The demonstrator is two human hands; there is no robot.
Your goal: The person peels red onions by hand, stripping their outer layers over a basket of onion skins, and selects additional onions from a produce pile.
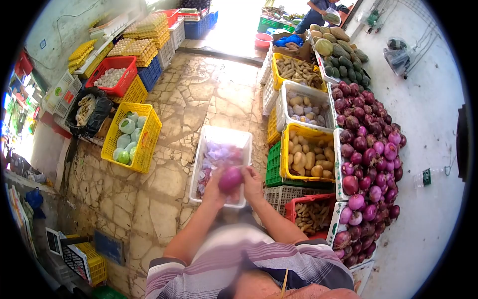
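The onion [230,179] is between the two hands, held up at their meeting point. Well to the hands' right spreads a heap of red onions [369,157]; directly below them sits a white tub [225,133], and nearer on their right stands a yellow crate [284,154] with potatoes. The left hand [215,188] grips the onion; the right hand [253,183] curls beside it, whether pinching I cannot tell. Beneath them, purple scraps [223,151] fill the tub.
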